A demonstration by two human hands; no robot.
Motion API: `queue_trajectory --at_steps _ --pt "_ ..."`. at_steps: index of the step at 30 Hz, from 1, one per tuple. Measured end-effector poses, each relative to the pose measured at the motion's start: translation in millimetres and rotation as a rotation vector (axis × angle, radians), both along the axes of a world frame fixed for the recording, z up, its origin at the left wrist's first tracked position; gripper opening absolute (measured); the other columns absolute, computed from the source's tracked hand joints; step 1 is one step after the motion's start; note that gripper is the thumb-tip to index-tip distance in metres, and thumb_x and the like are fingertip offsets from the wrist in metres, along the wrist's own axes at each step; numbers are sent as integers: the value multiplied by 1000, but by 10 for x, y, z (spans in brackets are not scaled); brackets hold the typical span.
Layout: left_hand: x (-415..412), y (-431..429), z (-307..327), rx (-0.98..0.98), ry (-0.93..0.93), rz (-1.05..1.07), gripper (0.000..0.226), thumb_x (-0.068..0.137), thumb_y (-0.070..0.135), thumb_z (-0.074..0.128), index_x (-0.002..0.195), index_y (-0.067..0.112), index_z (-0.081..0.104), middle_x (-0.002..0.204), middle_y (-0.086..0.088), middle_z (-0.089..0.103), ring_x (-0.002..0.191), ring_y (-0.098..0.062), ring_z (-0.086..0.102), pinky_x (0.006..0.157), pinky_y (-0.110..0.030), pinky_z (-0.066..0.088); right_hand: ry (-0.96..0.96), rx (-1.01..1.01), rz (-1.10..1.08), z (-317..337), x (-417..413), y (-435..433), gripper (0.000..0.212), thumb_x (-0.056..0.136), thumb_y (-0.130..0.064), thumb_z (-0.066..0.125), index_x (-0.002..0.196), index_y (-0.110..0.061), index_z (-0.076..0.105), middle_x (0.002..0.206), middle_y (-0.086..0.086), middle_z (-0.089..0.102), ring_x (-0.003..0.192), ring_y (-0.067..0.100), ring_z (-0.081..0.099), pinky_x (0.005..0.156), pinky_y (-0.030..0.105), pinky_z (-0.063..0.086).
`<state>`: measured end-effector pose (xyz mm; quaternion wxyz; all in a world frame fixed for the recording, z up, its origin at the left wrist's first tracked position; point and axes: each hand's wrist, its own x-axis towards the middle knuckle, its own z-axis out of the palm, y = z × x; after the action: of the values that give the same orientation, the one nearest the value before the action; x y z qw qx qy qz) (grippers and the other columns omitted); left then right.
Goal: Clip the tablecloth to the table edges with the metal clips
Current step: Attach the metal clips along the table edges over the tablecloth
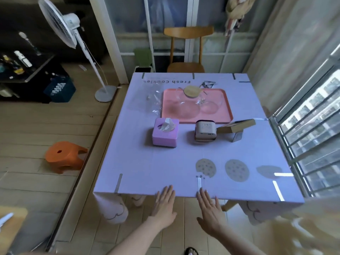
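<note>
A lilac tablecloth (pixel 165 162) printed with cookies covers a square table and hangs over its edges. Thin metal clips sit along the edges: one on the near edge at the left (pixel 118 183), one at the near middle (pixel 199 183), one at the near right corner (pixel 278 190), several along the far and right edges. My left hand (pixel 164 205) lies flat with fingers spread, its fingertips on the near edge. My right hand (pixel 209 208) is flat too, fingertips just below the middle clip. Both hands hold nothing.
On the table stand a pink tray (pixel 226 107) with clear glassware, a purple tissue box (pixel 165 132), a small beige box (pixel 205 130) and a wooden-topped metal item (pixel 236 128). A wooden chair (pixel 185 50) stands behind, a window grille (pixel 309 137) right, an orange stool (pixel 64 156) and fan (pixel 68 28) left.
</note>
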<state>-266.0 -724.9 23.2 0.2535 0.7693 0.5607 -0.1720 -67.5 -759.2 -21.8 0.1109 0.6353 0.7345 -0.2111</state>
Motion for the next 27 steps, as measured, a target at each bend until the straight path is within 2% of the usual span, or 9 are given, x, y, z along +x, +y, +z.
queue_trajectory --at_steps 2,4,6,8,10,14,17,21,27 --pt "163 -10 27 -22 8 -21 73 97 31 40 149 12 -7 155 -2 -20 143 -17 -19 114 -35 -13 -27 16 49 -33 -10 -1 123 21 -43 87 129 -3 43 141 10 43 111 26 62 115 41 -6" --pt "273 15 53 -37 13 -21 72 97 30 40 149 11 -6 156 -3 -19 144 -17 -17 114 -34 -12 -53 30 97 -66 -33 45 102 24 -33 85 118 -3 60 153 13 22 126 31 45 114 44 -7" --pt "350 48 64 -37 25 -25 72 97 30 40 149 10 -5 156 -3 -19 144 -18 -16 115 -34 -11 -58 81 112 -142 -21 55 89 26 -27 82 112 -6 67 153 17 22 142 32 15 112 47 0" --pt "421 65 74 -37 34 -30 71 97 30 40 149 10 -5 156 -2 -18 144 -17 -16 115 -34 -10 -24 50 82 21 -51 88 83 31 -27 79 111 -7 69 143 16 40 142 28 22 108 49 17" --pt "501 75 75 -41 32 -34 70 98 29 39 149 11 -5 155 -1 -19 144 -17 -15 115 -33 -10 49 24 28 240 -3 137 77 58 -25 69 131 -4 53 150 15 13 139 27 32 108 54 25" --pt "716 50 63 -37 11 -57 70 97 26 39 149 12 -6 153 2 -23 144 -16 -15 115 -33 -10 81 -107 38 335 237 223 74 91 -15 41 150 -11 -3 156 4 -17 146 21 -10 116 47 -5" --pt "889 1 75 -33 4 -98 70 97 26 39 149 13 -7 155 2 -19 144 -14 -16 114 -32 -11 43 -30 -50 358 552 189 82 83 -18 56 148 -2 10 153 8 -11 146 30 5 115 50 6" --pt "1035 -41 57 -40 15 -121 70 97 28 38 149 13 -7 155 2 -19 144 -14 -16 115 -33 -10 -77 17 -362 206 1161 102 90 36 -19 81 120 6 59 131 26 52 115 40 57 86 57 48" --pt "1071 -30 40 -33 65 -156 76 96 30 42 148 10 -10 155 0 -22 144 -17 -15 115 -30 -6 -32 -43 -806 408 1860 6 82 89 -50 30 144 7 14 153 28 8 143 39 12 114 49 15"
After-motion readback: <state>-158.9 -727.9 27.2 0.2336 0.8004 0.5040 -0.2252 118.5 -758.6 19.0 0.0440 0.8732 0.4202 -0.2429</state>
